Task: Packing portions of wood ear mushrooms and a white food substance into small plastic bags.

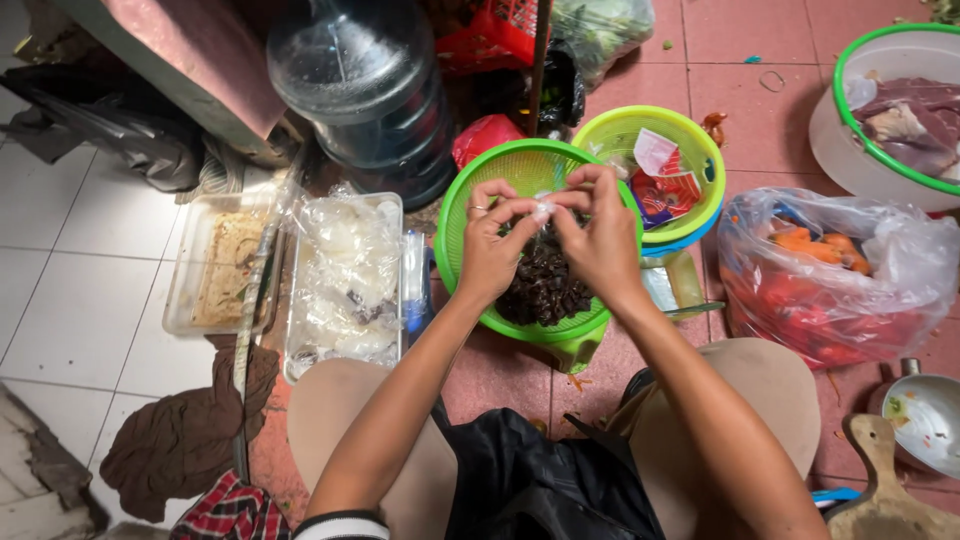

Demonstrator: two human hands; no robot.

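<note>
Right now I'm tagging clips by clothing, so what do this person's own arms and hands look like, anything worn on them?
Both forearms are bare, with no sleeves reaching the wrists. The left hand wears a thin ring on one finger. The right hand shows no ring, watch or glove. Near the bottom edge, a black-and-white striped cuff sits at the left upper arm.
</note>
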